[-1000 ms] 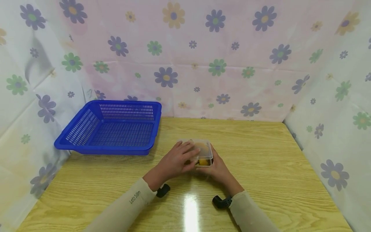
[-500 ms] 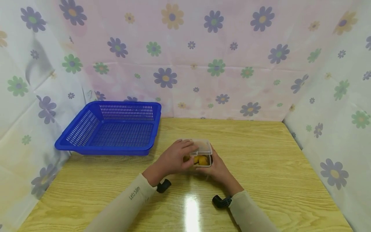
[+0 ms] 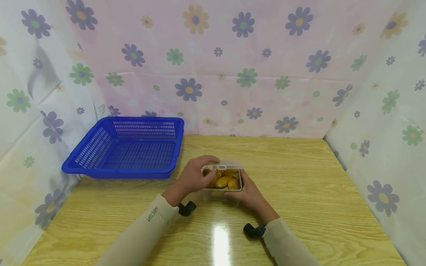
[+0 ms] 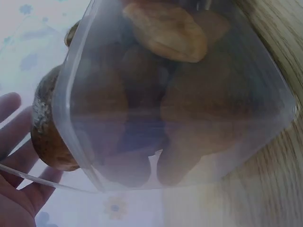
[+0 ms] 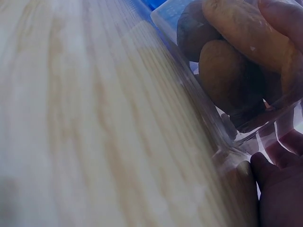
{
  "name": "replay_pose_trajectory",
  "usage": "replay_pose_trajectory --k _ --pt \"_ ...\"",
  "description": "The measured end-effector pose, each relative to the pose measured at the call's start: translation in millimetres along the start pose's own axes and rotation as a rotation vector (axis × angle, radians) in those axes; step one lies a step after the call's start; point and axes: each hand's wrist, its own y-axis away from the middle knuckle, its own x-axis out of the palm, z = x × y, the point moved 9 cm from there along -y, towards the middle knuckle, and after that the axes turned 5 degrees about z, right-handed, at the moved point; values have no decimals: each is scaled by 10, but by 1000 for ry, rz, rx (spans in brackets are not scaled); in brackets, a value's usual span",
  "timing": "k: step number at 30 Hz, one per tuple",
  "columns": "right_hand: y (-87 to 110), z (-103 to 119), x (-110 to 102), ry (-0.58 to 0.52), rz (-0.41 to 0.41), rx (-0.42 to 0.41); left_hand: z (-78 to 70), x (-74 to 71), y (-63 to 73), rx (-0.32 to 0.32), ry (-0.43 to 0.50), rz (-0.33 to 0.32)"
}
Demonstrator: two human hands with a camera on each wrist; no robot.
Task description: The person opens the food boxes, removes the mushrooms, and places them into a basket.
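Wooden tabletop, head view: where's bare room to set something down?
Right: between the right hand and right floral cloth.
Back: between the clear box and back cloth.
Front left: between the blue basket and left sleeve.
Crowded: middle, left hand also at the box; back left, basket.

A pale pink back wall [image 3: 199,66] printed with purple, green and orange flowers [image 3: 189,89] spans the top of the frame, a horizontal crease [image 3: 299,78] running across it, as whitish flowered side walls [image 3: 376,129] rise at far left and far right. Below, a yellow wood-grain table [image 3: 299,184] carries a bright glare [image 3: 220,244] at bottom center.
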Motion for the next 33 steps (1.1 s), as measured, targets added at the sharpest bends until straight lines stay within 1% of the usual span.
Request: replay_pose_trajectory --k 2,6,7,9,11,13,16,19,26,33 --pt "0 2 6 -12 8 -5 58 -13 -2 -34 43 -19" --pt "-4 10 21 -26 27 -7 201 -9 7 -123 132 -37" --pt "11 63 22 -31 35 -7 225 -9 9 -138 148 -40" --pt "38 166 23 -31 49 -8 258 -11 9 -161 181 -40" --pt "69 270 20 -24 58 -16 279 -8 3 -168 206 -35" --pt "77 302 18 -11 61 -16 293 -5 -10 -173 236 -27" --pt "30 158 14 12 44 -9 331 4 -25 -186 277 -19" --pt "-8 32 9 24 26 -2 372 15 -32 -217 306 -7" --pt "-4 13 -5 21 3 -16 480 81 -71 -296 429 49" --pt "6 3 -17 29 -2 -1 607 148 -100 -390 511 82"
